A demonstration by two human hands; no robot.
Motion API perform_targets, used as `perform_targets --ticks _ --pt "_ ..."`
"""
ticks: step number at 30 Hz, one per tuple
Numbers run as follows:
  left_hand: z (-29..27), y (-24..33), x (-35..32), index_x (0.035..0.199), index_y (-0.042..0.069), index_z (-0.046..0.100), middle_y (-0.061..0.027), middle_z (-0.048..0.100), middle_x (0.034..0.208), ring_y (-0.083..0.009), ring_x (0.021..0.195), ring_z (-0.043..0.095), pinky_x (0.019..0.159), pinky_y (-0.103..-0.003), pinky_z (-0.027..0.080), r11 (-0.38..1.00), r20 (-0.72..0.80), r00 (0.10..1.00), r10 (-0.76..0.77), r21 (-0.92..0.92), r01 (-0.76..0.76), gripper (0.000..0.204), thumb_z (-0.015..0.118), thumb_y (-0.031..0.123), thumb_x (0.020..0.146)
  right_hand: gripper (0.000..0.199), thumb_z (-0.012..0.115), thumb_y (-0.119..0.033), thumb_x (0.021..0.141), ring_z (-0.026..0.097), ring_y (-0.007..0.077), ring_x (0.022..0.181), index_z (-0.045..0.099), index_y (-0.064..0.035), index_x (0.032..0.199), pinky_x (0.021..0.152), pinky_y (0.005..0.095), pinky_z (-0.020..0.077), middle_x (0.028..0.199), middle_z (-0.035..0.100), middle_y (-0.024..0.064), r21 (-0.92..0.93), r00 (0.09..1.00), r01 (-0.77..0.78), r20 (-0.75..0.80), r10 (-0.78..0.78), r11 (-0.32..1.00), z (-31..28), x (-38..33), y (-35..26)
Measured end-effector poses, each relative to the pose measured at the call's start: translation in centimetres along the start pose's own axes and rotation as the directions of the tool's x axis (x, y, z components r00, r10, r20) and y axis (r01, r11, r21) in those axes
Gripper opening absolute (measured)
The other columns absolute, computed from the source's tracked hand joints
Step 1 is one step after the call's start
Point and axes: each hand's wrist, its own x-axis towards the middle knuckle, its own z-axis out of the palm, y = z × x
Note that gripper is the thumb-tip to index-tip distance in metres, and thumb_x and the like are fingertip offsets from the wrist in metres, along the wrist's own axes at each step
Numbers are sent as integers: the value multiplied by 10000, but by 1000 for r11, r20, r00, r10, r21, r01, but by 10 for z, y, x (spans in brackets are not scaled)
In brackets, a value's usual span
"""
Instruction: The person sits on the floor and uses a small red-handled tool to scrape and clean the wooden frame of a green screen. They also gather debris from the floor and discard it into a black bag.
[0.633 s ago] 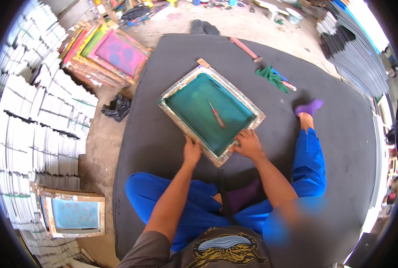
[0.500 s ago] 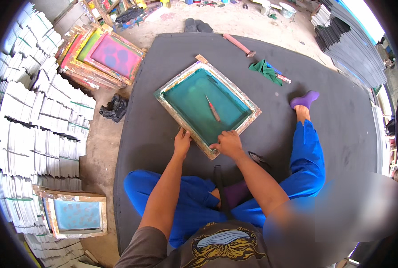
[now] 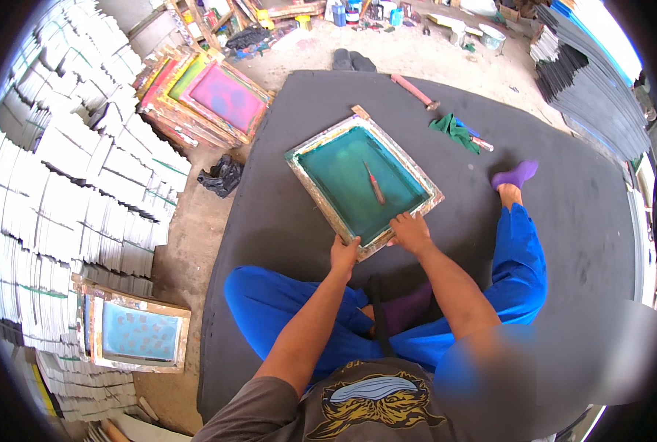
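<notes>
On the dark mat in front of me is a screen-printing frame (image 3: 318, 200) of worn, paint-stained wood with a teal mesh (image 3: 334, 171). My left hand (image 3: 344, 256) is closed on its rim at the near corner, thumb on top. My right hand (image 3: 412, 232) grips the near right side, fingers curled over the edge. Lying on the mesh is a slim pointed tool (image 3: 375, 186) with a reddish handle, like a screwdriver or awl; neither hand touches it. The underside of the frame and the fingers beneath it are hidden.
A hammer (image 3: 415, 93) and a green cloth (image 3: 455, 133) lie farther off on the mat (image 3: 564, 221). Stacked screen frames (image 3: 225, 96), a black plastic bag (image 3: 221, 175) and tall white stacks (image 3: 115, 191) stand to the left. Another blue-meshed frame (image 3: 141, 331) is at lower left.
My left hand has shifted along the rim to the near corner, closer to my right hand. The frame appears slightly turned. The whole view has also shifted.
</notes>
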Motion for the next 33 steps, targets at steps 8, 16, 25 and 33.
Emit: perform_targets --ticks 8,16,25,33 --pt "-106 7 21 1483 -39 562 -207 691 1384 -296 1277 669 1067 -389 497 990 -206 968 141 53 -133 597 728 216 970 637 744 -635 844 628 285 1178 710 -78 1153 983 526 476 1129 719 92 141 989 -69 -123 87 988 -24 14 -124" --pt "-139 22 -9 1328 0 695 -257 727 1241 -416 1167 699 1006 -481 543 844 -67 973 219 514 -155 523 766 318 919 537 682 -559 958 639 329 1211 708 -82 1203 1006 523 488 1200 733 127 253 970 -239 30 240 937 -8 15 -147" --pt "-136 9 3 1280 51 720 -196 712 1232 -403 1155 680 985 -493 550 792 -156 935 318 585 -172 450 797 284 903 475 715 -462 959 683 380 1165 723 -80 1243 1020 519 525 1168 749 178 418 971 -237 90 220 877 -21 11 -130" --pt "-124 20 -3 1245 48 671 -198 690 1226 -408 1128 677 953 -497 550 724 -155 919 363 667 -174 425 806 264 905 426 727 -422 952 688 372 1145 723 -71 1192 934 542 555 1160 742 177 446 959 -263 26 281 855 -18 22 -131"
